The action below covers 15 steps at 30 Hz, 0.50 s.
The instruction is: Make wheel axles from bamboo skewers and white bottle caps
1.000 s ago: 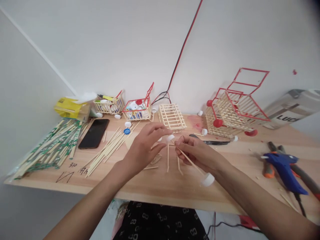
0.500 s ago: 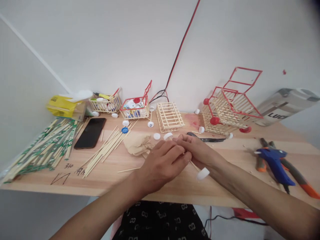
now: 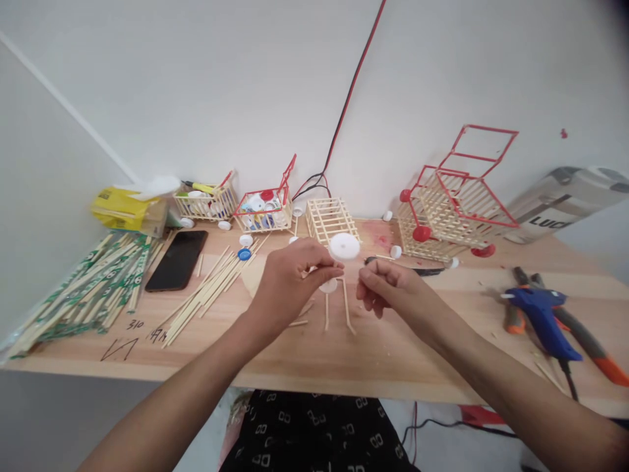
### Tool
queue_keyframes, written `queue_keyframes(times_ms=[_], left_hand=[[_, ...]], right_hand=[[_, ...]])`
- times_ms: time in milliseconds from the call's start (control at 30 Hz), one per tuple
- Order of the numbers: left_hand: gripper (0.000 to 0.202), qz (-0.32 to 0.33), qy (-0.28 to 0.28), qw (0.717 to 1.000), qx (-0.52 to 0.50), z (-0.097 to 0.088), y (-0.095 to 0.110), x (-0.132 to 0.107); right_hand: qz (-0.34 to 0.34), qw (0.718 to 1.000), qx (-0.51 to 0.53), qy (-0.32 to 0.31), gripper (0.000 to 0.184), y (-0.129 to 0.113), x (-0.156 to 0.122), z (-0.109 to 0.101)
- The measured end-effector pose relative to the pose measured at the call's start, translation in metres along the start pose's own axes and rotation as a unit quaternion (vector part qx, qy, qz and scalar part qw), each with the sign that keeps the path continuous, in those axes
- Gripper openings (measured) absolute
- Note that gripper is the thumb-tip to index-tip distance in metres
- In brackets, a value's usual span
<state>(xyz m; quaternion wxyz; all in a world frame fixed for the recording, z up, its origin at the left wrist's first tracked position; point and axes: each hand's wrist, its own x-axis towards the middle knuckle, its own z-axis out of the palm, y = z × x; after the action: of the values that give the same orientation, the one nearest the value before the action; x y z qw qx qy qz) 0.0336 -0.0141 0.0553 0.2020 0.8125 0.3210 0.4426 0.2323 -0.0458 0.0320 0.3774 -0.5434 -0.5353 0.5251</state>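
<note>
My left hand (image 3: 287, 278) pinches between thumb and fingertips a short wooden stick that is mostly hidden. A white bottle cap (image 3: 344, 246) is just above the fingertips, and a second white cap (image 3: 328, 286) shows below them. Whether both caps are fixed to the stick I cannot tell. My right hand (image 3: 390, 285) is a little to the right, apart from the caps, its fingers curled inward; anything inside them is hidden. Below and between the hands are two thin wooden sticks (image 3: 346, 305). A slatted stick basket (image 3: 329, 219) stands behind the caps.
Loose sticks (image 3: 209, 288), a phone (image 3: 177, 261) and bagged chopsticks (image 3: 98, 282) lie left. Small stick carts (image 3: 265, 213) stand along the wall; a larger cart (image 3: 442, 213) is right. A blue glue gun (image 3: 540, 318) lies over orange-handled pliers (image 3: 597, 354). A dark knife (image 3: 422, 271) lies behind my right hand.
My hands have come apart: the left moved up and left with the stick and caps, while the right withdrew. The pair of sticks below now shows.
</note>
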Motion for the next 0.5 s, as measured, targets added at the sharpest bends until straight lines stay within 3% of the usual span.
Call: queue_keyframes(times_ms=[200,367,433,500], left_hand=[[0.003,-0.032,-0.024,0.997,-0.059,0.004,0.000,0.009],[0.004,-0.026,-0.044,0.996,-0.072,0.018,0.004,0.015],[0.004,-0.024,-0.062,0.995,-0.078,0.024,0.005,0.017],[0.003,-0.018,-0.078,0.993,-0.084,0.031,0.006,0.019]], right_hand=[[-0.061,0.976,-0.183,0.102,0.034,0.019,-0.023,-0.037],[0.009,0.940,-0.297,0.168,0.050,0.030,-0.062,-0.081],[0.020,0.923,-0.313,0.222,0.054,0.032,-0.080,-0.102],[0.051,0.882,-0.357,0.304,0.048,0.035,-0.098,-0.123]])
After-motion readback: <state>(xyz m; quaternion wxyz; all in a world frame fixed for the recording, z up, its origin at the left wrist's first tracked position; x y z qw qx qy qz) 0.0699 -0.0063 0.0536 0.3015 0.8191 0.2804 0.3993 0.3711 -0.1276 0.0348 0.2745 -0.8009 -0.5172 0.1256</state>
